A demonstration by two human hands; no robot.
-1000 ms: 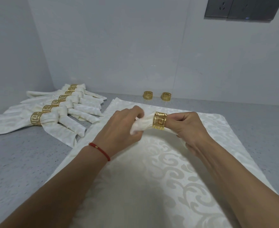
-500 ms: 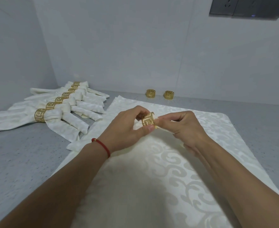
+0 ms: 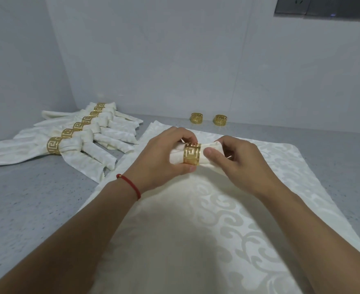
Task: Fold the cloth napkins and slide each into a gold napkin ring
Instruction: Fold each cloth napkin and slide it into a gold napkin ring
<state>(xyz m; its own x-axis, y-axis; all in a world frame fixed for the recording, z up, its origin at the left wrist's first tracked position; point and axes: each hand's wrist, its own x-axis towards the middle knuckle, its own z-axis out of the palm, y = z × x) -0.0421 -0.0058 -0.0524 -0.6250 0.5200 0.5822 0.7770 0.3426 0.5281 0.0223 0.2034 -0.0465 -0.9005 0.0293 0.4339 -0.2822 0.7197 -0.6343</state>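
A folded cream napkin [image 3: 212, 161] is held above the middle of the table, threaded through a gold napkin ring [image 3: 191, 153] with a cut-out key pattern. My left hand [image 3: 162, 160] grips the ring and the napkin end sticking out on its left. My right hand [image 3: 238, 160] pinches the bunched napkin just right of the ring. Below both hands a flat cream damask napkin [image 3: 196, 230] lies spread on the grey table. Two spare gold rings [image 3: 196, 118] [image 3: 220, 120] stand by the back wall.
Several finished napkins in gold rings [image 3: 73, 139] lie in an overlapping row at the back left of the grey speckled tabletop [image 3: 26, 209]. White walls close the left and back sides. A dark socket panel [image 3: 323, 6] is on the wall, upper right.
The ring has turned from tilted to face on, and napkin cloth now sticks out on both sides of it. Both hands stayed close together over the spread napkin.
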